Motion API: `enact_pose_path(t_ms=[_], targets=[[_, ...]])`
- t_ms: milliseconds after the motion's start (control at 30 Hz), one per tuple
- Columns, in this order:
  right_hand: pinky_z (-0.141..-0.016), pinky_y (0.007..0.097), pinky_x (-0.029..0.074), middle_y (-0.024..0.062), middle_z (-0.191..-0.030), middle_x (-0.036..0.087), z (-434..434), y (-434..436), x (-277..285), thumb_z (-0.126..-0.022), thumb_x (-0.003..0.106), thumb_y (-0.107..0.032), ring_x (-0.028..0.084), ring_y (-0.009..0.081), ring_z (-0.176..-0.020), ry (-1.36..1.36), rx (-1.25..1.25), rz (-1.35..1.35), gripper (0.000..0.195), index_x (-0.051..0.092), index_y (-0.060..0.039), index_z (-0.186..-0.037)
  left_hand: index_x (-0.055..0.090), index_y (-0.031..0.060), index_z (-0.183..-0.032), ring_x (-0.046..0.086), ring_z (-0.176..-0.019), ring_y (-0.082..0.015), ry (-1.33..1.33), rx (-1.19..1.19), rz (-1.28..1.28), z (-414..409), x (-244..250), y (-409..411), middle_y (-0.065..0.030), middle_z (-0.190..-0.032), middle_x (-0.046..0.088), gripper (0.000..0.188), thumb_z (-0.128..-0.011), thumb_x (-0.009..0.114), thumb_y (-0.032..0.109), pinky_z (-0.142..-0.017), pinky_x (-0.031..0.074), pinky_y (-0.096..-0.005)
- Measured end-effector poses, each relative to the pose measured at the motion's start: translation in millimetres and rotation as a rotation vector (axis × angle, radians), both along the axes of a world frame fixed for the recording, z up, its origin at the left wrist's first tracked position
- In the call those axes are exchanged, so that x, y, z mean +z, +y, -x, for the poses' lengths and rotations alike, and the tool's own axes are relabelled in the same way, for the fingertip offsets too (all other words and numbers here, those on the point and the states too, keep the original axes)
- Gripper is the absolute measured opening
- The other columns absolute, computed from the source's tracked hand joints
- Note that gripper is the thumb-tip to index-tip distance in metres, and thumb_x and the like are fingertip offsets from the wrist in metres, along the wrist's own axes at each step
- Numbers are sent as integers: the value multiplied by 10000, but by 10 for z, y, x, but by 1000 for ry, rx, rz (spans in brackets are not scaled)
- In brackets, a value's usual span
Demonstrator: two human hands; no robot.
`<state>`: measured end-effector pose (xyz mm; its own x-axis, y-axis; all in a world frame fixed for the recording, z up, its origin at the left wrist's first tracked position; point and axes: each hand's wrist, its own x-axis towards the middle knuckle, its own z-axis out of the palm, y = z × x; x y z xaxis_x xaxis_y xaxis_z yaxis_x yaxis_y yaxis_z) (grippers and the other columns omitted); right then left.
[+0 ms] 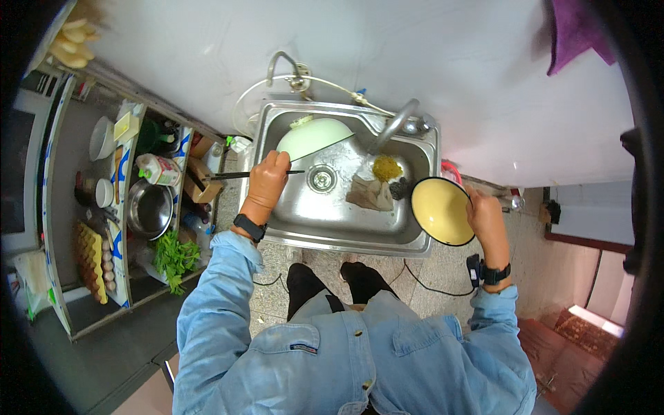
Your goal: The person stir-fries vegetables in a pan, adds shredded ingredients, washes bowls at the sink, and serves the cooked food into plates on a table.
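Note:
My left hand (268, 176) is closed around dark chopsticks (228, 176) at the left side of the stainless steel sink (311, 218). Just above it, a pale green bowl (316, 137) rests tilted on its side in the basin, its rim by my fingers; whether they touch it I cannot tell. My right hand (481, 210) grips the rim of a yellow bowl with a dark edge (443, 211), tilted over the sink's right edge. A yellow scouring pad (387, 168), a brown cloth (369, 193) and a dark scrubber (399, 189) lie in the basin.
A curved faucet (397, 124) reaches over the basin's upper right; a second tap (282, 65) is on the wall. Shelves at left hold a metal bowl (150, 209), leafy greens (175, 257) and an egg tray (92, 262). A black cable (441, 292) runs across the floor.

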<state>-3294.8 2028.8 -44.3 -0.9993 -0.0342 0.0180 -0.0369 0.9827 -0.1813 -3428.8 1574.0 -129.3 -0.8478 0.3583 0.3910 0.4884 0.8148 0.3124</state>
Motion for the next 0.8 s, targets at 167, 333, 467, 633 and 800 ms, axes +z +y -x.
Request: enact_pose_path(t_ms=[167,333,467,633,800], targets=[[-638,378,505,233,-919,634,13,-623,446,-807,601,3,617,386,-699,84,6,100,385,611,-25,-1191,586,-20,-803,608,-563,-290,-259,386,-494,-170,-34,-416,-98,-614,603,96,-768,629,59,-521,459,-402],[-732,264,493,87,-951,670,268,-1482,623,-867,515,-24,573,95,-828,121,-129,778,401,545,56,-1259,635,-10,-771,485,-480,-89,-740,619,-1116,-741,125,-541,-6,-610,574,92,-782,577,61,-449,384,-262],[-743,251,485,68,-1006,661,595,-2325,317,-875,527,-45,581,90,-843,-62,-56,964,386,553,40,-1250,559,50,-683,425,-449,-69,-652,643,-1146,-1139,61,-659,32,-559,490,179,-837,626,110,-412,307,-262],[-602,366,490,220,-740,624,815,-3452,-73,-889,569,-175,646,318,-646,-103,146,673,524,439,-42,-1379,572,66,-711,384,-453,-52,-846,743,-1484,-1497,293,-1199,32,-581,507,206,-869,686,134,-415,277,-262],[-556,372,459,142,-679,591,851,-4240,-88,-916,611,-292,600,287,-595,-447,222,546,701,271,-56,-1481,604,68,-843,382,-458,-62,-834,812,-1619,-1814,-261,-2128,25,-631,523,95,-891,660,127,-417,270,-262]])
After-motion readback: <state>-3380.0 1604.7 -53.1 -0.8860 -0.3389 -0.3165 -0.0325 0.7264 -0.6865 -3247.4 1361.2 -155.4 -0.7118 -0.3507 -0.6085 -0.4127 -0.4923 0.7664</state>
